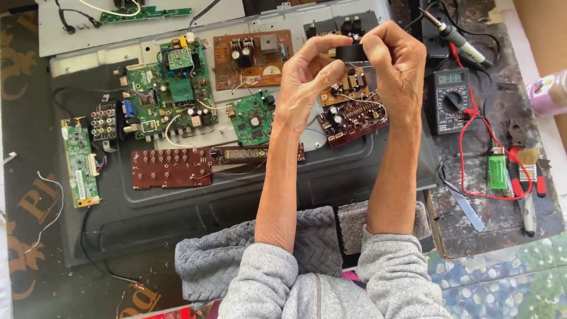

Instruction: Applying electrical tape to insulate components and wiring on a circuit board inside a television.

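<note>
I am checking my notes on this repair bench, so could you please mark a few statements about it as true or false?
1. Both hands hold a small black roll between their fingers. True: the left hand and the right hand pinch the black roll together.
2. The multimeter lies left of the circuit boards. False: the multimeter lies to their right.
3. A green lighter lies near the red-handled pliers. True: the green lighter is beside the pliers.
4. The soldering iron is in the right hand. False: the soldering iron lies on the bench, untouched.
5. The big green board lies on a dark back panel. True.
</note>
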